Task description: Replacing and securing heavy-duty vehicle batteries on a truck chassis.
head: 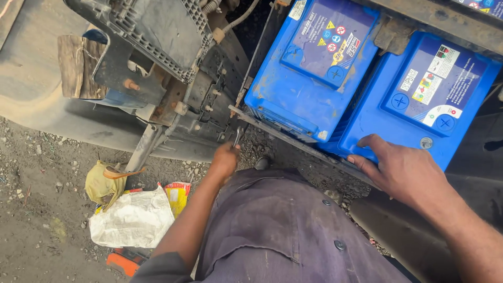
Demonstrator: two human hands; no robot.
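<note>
Gripping a slim steel spanner (238, 135) in my left hand (224, 160) below the blue plastic battery (414, 105), my open right hand (401, 170) steadies its edge; it might slide off the tray.

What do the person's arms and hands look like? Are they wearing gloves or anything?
No gloves: the left hand and right hand are bare, with no rings or watch showing. Both forearms are bare too. A dusty grey-purple sleeve bunches at the left elbow, matching the work clothing with round metal snap buttons.
</note>
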